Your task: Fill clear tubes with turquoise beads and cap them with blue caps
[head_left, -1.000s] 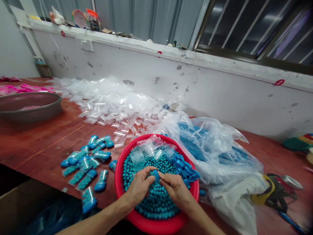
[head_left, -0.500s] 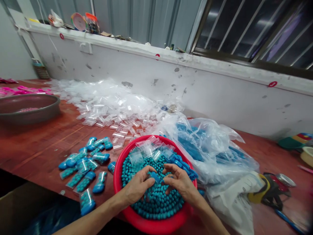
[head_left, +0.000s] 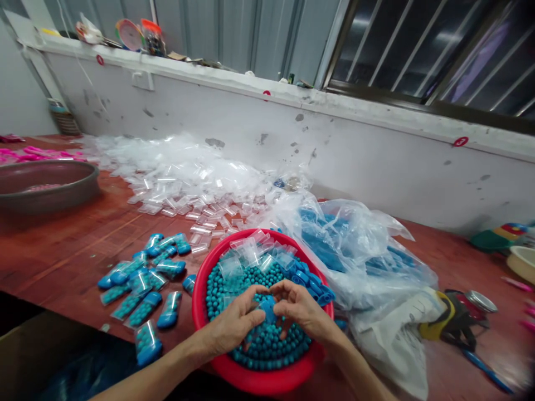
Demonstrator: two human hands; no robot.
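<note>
A red basin [head_left: 200, 289] full of small teal beads [head_left: 267, 345] stands at the table's near edge. Both my hands are over the beads. My left hand [head_left: 234, 323] and my right hand [head_left: 298, 309] are closed together on a small blue-capped clear packet [head_left: 267, 309] held between their fingertips. Empty clear packets [head_left: 251, 253] and blue caps [head_left: 311, 281] lie at the basin's far side.
Filled blue-capped packets [head_left: 144, 284] lie left of the basin on the red-brown table [head_left: 75, 245]. A heap of empty clear packets [head_left: 184, 172] spreads behind. A clear plastic bag of blue parts [head_left: 355, 250] sits to the right. A grey metal basin [head_left: 45, 186] stands at far left.
My hands have drawn closer together around the packet, the right fingers curling over it. The view has shifted slightly right.
</note>
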